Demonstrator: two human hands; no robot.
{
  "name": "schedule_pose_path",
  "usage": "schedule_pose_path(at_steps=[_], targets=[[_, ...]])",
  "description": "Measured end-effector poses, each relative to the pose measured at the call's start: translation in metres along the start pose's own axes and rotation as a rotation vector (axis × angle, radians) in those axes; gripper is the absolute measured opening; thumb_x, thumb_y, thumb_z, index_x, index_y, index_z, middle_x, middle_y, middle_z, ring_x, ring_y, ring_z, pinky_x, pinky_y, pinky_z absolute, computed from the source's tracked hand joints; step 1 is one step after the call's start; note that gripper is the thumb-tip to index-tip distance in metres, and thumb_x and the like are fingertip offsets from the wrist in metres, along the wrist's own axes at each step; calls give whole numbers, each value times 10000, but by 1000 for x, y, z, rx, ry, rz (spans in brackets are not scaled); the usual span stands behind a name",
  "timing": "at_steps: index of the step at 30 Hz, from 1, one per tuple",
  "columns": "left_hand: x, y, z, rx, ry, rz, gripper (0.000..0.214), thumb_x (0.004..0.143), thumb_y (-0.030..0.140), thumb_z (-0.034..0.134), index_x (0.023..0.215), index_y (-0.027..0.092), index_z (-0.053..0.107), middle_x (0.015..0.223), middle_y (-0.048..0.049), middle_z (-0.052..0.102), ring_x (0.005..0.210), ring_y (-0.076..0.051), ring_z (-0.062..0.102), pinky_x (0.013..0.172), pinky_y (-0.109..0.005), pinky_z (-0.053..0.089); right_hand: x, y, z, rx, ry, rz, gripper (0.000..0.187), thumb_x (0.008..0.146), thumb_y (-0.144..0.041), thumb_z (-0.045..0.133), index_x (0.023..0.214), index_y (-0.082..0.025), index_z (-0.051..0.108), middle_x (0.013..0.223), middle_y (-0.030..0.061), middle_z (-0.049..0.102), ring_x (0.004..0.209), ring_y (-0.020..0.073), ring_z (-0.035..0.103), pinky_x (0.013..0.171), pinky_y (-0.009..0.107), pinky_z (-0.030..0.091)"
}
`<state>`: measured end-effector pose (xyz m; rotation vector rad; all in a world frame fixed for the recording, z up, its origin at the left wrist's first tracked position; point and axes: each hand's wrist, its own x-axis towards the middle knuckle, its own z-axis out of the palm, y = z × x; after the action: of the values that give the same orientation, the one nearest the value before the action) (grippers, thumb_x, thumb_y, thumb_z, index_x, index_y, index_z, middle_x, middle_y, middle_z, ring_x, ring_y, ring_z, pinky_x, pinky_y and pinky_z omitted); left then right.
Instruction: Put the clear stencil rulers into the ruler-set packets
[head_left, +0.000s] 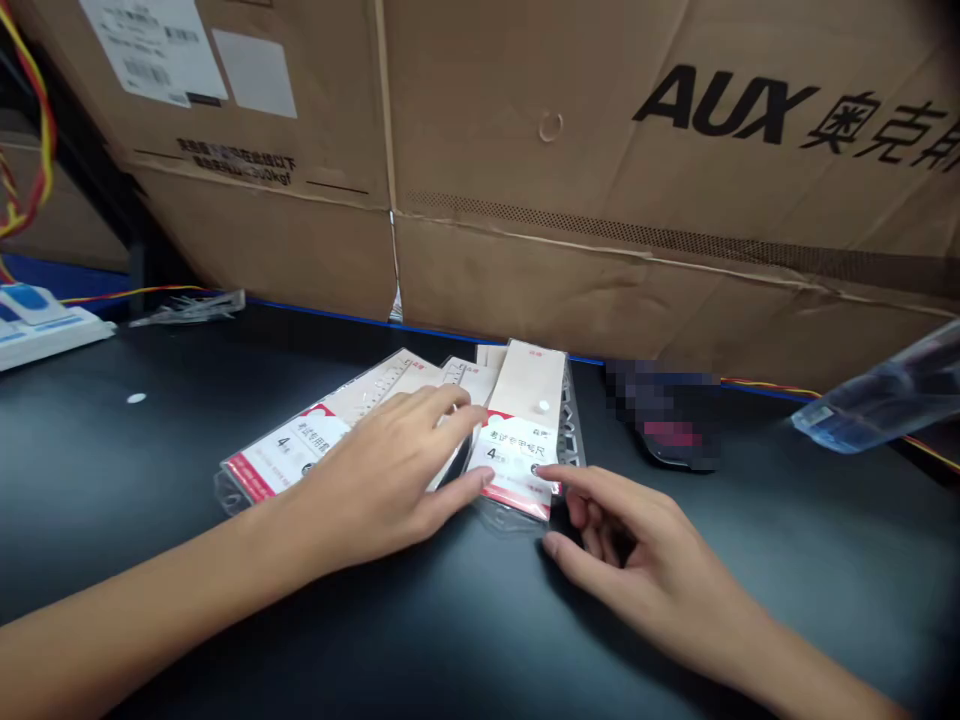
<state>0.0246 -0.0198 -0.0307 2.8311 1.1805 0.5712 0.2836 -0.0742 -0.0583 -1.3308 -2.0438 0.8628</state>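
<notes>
Several "4" ruler packs [517,450] touch left hand [375,480] beneath AUX carton [600,170].

This looks like a stockroom or a workshop used for storage: large brown cardboard cartons [570,130] printed with the AUX brand and bearing shipping labels [150,50] stand right behind a dark worktop [127,470], where a white power strip [37,325], loose red-and-yellow wires [30,110] and retail packs of rulers [517,425] show working stock rather than a home
</notes>
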Motion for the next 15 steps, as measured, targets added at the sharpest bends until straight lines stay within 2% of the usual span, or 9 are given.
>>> schedule_pose_path(at_steps=[5, 8, 11, 15], targets=[[4, -15, 5, 89, -97, -204, 437, 958, 538, 498, 1134, 161, 632, 1087, -126, 645, 1020, -305, 619, 849, -409, 483, 0, -3, 0, -109, -49, -82, 335, 951, -270, 592, 1284, -268, 627, 838, 5, 547, 659, 121, 521, 601, 259, 446], [4, -16, 8, 68, -115, -252, 390, 993, 490, 424, 1086, 176, 636, 1022, -101, 652, 971, -285, 627, 795, -385, 461, 1, -4, -1, -105, -37, -84, 306, 957, -267, 582, 1258, -257, 634, 842, 11, 553, 648, 121, 516, 597, 260, 444], [5, -14, 7, 35, -121, -285, 343, 986, 484, 428, 1022, 197, 613, 961, -74, 670, 867, -264, 633, 695, -352, 421, 1, -4, -1, -91, -8, -69, 296, 957, -229, 567, 1245, -252, 630, 861, 17, 573, 654, 123, 521, 603, 260, 450], [6, -10, 2, -6, -155, -339, 363, 983, 495, 423, 782, 221, 549, 782, -40, 665, 677, -222, 592, 580, -313, 330, 2, -3, 0, -52, 18, -62, 271, 973, -205, 536, 1220, -255, 637, 898, 26, 597, 704, 129, 554, 623, 258, 463]])
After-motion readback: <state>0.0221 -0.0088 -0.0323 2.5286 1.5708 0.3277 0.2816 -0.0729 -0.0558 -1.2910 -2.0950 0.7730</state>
